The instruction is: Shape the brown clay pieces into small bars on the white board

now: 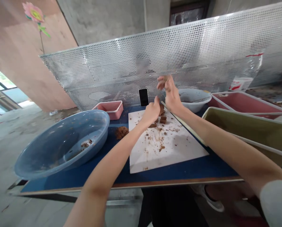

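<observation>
My left hand is over the far part of a white board, its fingers curled against a brown clay lump; its far fingers are partly hidden. Raised above the board's far right edge, my right hand is open, with smeared, loosely bent fingers apart and nothing visible in them. Small clay pieces lie just in front of the lump. Brown smears and crumbs dot the board. A rough ball of brown clay rests beside the board's left edge.
On the blue table a large blue basin stands left, with a small pink tub behind it. A phone leans on the perforated metal screen. A pale basin, green bin, pink bin and bottle are right.
</observation>
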The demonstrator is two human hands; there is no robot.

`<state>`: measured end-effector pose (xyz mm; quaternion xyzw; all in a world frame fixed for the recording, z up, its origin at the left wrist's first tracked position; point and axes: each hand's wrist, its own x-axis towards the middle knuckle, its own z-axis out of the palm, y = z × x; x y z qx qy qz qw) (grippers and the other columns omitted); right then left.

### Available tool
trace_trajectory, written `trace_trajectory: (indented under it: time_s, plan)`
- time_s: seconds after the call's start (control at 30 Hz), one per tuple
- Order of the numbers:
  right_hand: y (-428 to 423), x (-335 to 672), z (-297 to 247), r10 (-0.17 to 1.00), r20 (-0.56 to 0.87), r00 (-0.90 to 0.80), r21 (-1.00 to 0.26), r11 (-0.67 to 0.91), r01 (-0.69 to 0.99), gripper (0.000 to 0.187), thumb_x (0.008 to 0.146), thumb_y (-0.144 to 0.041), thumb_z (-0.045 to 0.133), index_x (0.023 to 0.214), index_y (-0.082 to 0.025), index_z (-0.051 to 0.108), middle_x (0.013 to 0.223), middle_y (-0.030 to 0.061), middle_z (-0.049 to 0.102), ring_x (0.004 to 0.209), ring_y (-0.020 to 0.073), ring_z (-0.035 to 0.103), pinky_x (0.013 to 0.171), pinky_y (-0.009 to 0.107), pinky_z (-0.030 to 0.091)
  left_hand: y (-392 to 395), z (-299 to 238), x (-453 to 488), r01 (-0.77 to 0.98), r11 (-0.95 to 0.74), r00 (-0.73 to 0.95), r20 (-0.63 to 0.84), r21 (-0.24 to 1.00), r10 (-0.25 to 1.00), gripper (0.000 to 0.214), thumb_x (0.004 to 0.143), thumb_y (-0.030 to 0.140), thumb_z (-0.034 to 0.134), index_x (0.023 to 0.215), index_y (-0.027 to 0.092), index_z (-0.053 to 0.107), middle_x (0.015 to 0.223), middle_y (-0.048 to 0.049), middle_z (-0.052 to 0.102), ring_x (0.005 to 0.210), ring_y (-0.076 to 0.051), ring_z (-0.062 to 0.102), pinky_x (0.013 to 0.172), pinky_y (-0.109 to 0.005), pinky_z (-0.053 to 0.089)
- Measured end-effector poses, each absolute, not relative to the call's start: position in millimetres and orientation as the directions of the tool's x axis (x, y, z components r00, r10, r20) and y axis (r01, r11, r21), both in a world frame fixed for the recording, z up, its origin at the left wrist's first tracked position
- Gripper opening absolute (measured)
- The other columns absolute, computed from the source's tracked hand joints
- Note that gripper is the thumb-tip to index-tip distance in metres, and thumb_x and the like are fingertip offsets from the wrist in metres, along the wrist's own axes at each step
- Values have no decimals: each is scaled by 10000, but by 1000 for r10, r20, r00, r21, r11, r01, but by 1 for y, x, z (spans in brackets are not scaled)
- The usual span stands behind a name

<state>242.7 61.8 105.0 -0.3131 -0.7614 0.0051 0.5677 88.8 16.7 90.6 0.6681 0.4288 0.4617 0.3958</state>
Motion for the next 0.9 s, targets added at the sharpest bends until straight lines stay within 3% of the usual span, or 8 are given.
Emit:
trace_trajectory:
  time_s: [0.03, 0.1, 0.2, 0.3, 0.43, 0.53, 0.77, 0.9]
  plan:
    - [49, 243, 94, 533, 819, -214, -393, 792, 467, 732, 1155, -727, 56, 1474, -283, 544, 1078, 101, 723, 1042, 325, 734, 1007, 534, 593, 10, 83, 81, 236, -297, 227, 245, 925, 943, 675, 1142, 683, 404, 636, 252, 522, 550, -44, 510, 598, -217, 575, 659, -343, 454]
    - [24, 247, 69, 606, 690, -395, -357, 760, 543, 663, 1158, -747, 239, 1338, -243, 630, 982, 100, 746, 931, 327, 732, 940, 538, 600, -2, 66, 66, 220, -243, 277, 178, 945, 944, 695, 1119, 738, 422, 622, 252, 433, 532, -18, 453, 526, -163, 449, 587, -330, 381]
    - [1, 253, 32, 565, 590, -577, -179, 788, 588, 592, 1123, -742, 492, 1240, -196, 691, 1069, 162, 787, 1046, 370, 754, 980, 563, 600, -13, 41, 46, 129, -189, 322, 139, 973, 936, 647, 1022, 818, 592, 745, 240, 501, 584, 29, 451, 502, -121, 389, 522, -299, 312]
    - [-4, 255, 1, 523, 585, -619, -131, 815, 565, 510, 1127, -676, 586, 1277, -202, 697, 1151, 168, 807, 1115, 376, 770, 1004, 563, 622, -19, 24, 32, 92, -180, 379, 133, 979, 916, 680, 906, 890, 718, 847, 236, 543, 620, 60, 462, 511, -111, 419, 515, -278, 337]
    - [2, 252, -19, 463, 679, -570, -111, 832, 543, 478, 1137, -615, 620, 1372, -202, 676, 1208, 164, 810, 1154, 370, 784, 978, 551, 664, -21, 14, 23, 76, -218, 455, 161, 973, 876, 696, 857, 859, 817, 920, 197, 612, 711, 44, 531, 604, -102, 477, 577, -253, 356]
    - [4, 252, -22, 394, 706, -589, -53, 858, 510, 374, 1156, -529, 623, 1297, -192, 706, 1130, 149, 807, 1095, 345, 797, 960, 514, 674, -20, 11, 22, 77, -202, 464, 144, 976, 874, 683, 878, 844, 811, 903, 192, 607, 715, 45, 516, 609, -95, 455, 587, -256, 327]
    - [0, 253, -20, 299, 741, -601, 12, 889, 458, 292, 1174, -484, 609, 1175, -210, 707, 1021, 106, 781, 949, 280, 786, 841, 422, 676, -17, 2, 23, 220, -295, 472, 163, 930, 867, 740, 960, 949, 557, 808, 225, 527, 669, 35, 501, 614, -134, 465, 612, -283, 357]
    - [-2, 249, -22, 245, 770, -589, 16, 916, 402, 237, 1182, -429, 604, 1125, -213, 684, 969, 83, 756, 893, 249, 768, 786, 379, 661, -15, 6, 20, 309, -399, 509, 204, 863, 836, 718, 961, 896, 619, 776, 205, 550, 731, 24, 490, 691, -137, 440, 648, -285, 321]
